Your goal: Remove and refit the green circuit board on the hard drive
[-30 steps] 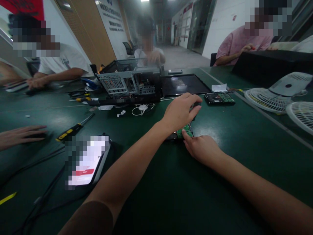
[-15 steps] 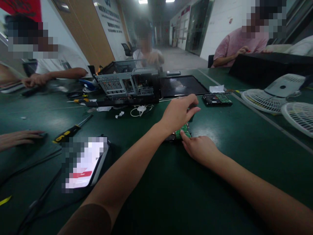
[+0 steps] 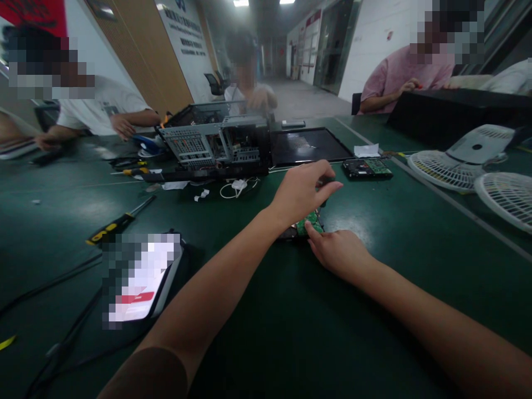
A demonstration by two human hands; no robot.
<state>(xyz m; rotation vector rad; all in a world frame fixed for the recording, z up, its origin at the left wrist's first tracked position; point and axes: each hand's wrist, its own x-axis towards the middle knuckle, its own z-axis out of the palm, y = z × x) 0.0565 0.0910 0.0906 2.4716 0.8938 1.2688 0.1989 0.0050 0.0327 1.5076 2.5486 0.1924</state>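
My left hand is closed over the top of a dark screwdriver, which stands upright and is mostly hidden behind the fingers. Beneath it a hard drive with a green circuit board lies on the table, partly covered by my left wrist. My right hand grips the near right edge of this drive, one fingertip pressing on the board and the other fingers curled low at its side.
An opened computer case stands ahead beside a black panel. Another hard drive lies right of centre, before white fans. A phone and a yellow-black screwdriver are at left. Other people sit around the table.
My left thumb and fingers have shifted slightly over the screwdriver; my right hand stays on the drive. Another person's hand has left the table at left, and the left co-worker's hand has moved right.
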